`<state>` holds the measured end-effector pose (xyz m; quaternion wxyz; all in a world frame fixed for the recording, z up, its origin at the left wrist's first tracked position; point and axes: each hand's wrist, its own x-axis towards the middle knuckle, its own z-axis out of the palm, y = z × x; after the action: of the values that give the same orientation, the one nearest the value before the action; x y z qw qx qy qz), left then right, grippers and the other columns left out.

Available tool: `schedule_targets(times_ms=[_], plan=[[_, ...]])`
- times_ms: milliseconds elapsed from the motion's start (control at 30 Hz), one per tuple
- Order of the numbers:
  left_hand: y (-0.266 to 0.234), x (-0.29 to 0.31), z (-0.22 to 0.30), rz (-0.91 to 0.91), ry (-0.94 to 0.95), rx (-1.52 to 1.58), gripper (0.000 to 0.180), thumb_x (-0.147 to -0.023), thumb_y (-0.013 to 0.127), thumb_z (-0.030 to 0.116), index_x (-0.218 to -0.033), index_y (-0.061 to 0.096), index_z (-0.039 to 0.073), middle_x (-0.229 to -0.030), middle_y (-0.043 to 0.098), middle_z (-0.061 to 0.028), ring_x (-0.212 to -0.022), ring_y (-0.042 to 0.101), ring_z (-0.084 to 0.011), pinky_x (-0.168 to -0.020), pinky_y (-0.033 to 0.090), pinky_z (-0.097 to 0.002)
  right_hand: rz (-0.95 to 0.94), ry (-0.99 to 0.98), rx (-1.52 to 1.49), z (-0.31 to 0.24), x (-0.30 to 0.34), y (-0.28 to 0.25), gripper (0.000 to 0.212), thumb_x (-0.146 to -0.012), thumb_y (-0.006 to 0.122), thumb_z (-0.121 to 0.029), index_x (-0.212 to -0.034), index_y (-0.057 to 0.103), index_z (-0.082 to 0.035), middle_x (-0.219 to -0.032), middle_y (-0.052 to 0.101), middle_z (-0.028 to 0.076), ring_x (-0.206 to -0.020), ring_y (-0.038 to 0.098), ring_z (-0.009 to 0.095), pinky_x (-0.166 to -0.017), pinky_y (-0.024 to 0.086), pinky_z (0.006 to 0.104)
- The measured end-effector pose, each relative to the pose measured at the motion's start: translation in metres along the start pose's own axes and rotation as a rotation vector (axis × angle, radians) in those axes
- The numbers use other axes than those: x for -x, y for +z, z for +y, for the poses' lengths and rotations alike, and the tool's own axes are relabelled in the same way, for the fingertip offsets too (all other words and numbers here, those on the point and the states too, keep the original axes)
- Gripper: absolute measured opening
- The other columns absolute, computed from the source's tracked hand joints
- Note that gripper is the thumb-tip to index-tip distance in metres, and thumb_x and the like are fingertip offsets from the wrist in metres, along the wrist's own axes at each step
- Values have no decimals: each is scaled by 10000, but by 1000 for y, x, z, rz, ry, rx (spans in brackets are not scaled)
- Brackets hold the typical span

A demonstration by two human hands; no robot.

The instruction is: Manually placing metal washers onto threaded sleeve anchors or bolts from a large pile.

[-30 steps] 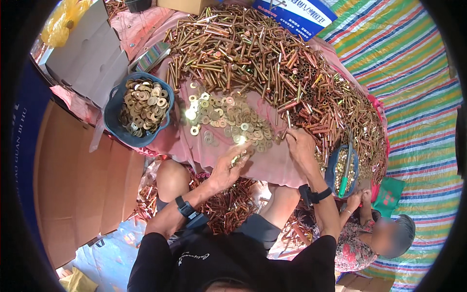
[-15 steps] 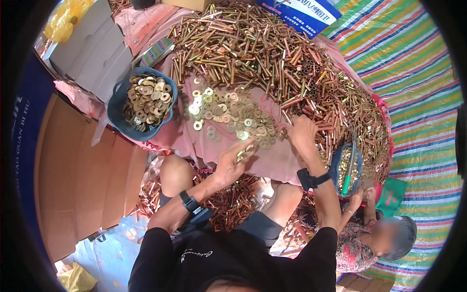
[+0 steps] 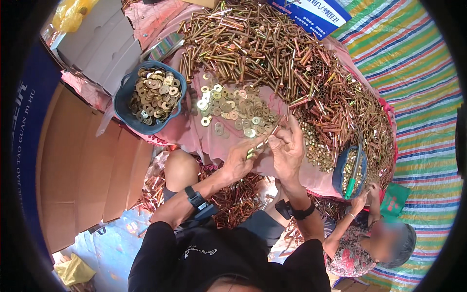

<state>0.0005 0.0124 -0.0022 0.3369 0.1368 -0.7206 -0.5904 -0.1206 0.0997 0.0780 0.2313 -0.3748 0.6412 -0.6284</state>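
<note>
My left hand point(image 3: 239, 159) is closed, palm inward, over the near edge of a pink cloth, with a few brassy washers point(image 3: 251, 154) at its fingers. Close on its right, my right hand point(image 3: 288, 152) pinches a slim metal bolt point(image 3: 275, 130), whose end points toward the left fingers. Whether bolt and washers touch is hard to make out. Just beyond both hands lies a spread of loose flat washers point(image 3: 232, 108). A large heap of long, gold-and-copper-coloured bolts point(image 3: 233, 48) fills the far side of the cloth.
At the left stands a blue tub point(image 3: 146, 127) of washers. Small nuts point(image 3: 318, 153) lie right of my hands, near a blue basket point(image 3: 340, 175) with a green-handled tool point(image 3: 350, 187). A co-worker point(image 3: 352, 248) sits at the right. Cardboard boxes point(image 3: 87, 165) line the left.
My right hand has moved left and nearer from the edge of the bolt heap, and now holds a bolt beside my left hand. The whole view has shifted slightly.
</note>
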Motion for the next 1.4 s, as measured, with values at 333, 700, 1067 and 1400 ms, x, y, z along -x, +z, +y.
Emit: schedule_targets(times_ms=[333, 700, 1067, 1400], plan=[[5, 6, -18, 66, 90, 42, 620, -877, 547, -68, -1489, 516, 25, -1289, 657, -232, -1174, 656, -364, -1027, 510, -414, -57, -293, 622, 0, 17, 2, 492, -939, 725, -80, -1406, 573, -99, -1057, 715, 172, -912, 737, 295, -787, 591, 377], [6, 13, -11, 103, 17, 192, 373, -1040, 507, 11, -1409, 557, 19, -1156, 736, -170, -1074, 731, -246, -931, 569, -333, 209, 61, 793, 46, 17, -141, 189, -937, 728, -170, -1031, 754, -7, -858, 724, 125, -785, 690, 189, -705, 530, 332], [2, 10, -10, 95, -92, 117, 348, -1029, 559, 16, -1377, 563, 11, -1085, 760, -145, -966, 732, -189, -851, 568, -302, 86, -83, 875, 44, -17, -116, 203, -939, 701, -139, -1042, 750, 28, -868, 724, 124, -690, 679, 185, -645, 537, 335], [2, 8, -6, 104, -96, 113, 368, -1026, 561, 10, -1394, 546, 9, -1088, 762, -158, -1005, 738, -196, -877, 570, -315, 168, -54, 1240, 70, -45, -136, 189, -899, 712, -196, -997, 756, -40, -881, 686, 208, -813, 681, 416, -736, 513, 536]])
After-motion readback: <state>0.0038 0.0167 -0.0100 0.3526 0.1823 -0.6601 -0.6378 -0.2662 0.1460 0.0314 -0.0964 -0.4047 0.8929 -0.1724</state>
